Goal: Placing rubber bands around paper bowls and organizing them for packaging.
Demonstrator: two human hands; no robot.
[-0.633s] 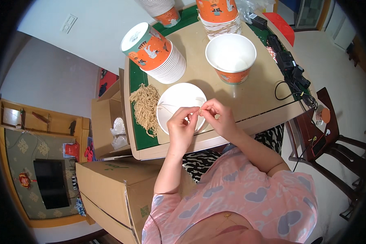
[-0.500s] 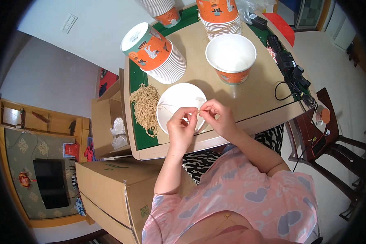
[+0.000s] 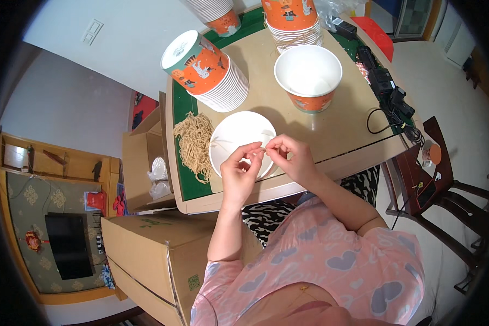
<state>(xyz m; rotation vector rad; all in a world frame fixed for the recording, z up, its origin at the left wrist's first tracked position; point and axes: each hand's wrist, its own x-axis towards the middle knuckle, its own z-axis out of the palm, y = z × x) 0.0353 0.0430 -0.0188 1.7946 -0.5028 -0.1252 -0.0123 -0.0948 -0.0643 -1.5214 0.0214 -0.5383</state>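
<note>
On a tan tabletop (image 3: 348,127), seen from my remote post, the right hand (image 3: 292,158) pinches a tiny tan bit (image 3: 264,149) above a white bowl (image 3: 242,129); whether the narrowed left hand (image 3: 239,173) grips it, I cannot tell. Tangled strands (image 3: 193,145) lie left, stacked tubs (image 3: 201,62) beyond.

Paper bowl (image 3: 242,129) smooth; twine bundle (image 3: 193,144) rough, fibrous; cardboard box (image 3: 141,252) matt; tabletop (image 3: 353,119) glossy

A round bowl (image 3: 238,125) stands with its open white mouth facing up. Over the bowl's right side, the left hand (image 3: 239,173) and right hand (image 3: 292,160) pinch a thin strand (image 3: 262,149), barely visible. Just left of the bowl lies a tangled heap of tan strings (image 3: 193,144).
</note>
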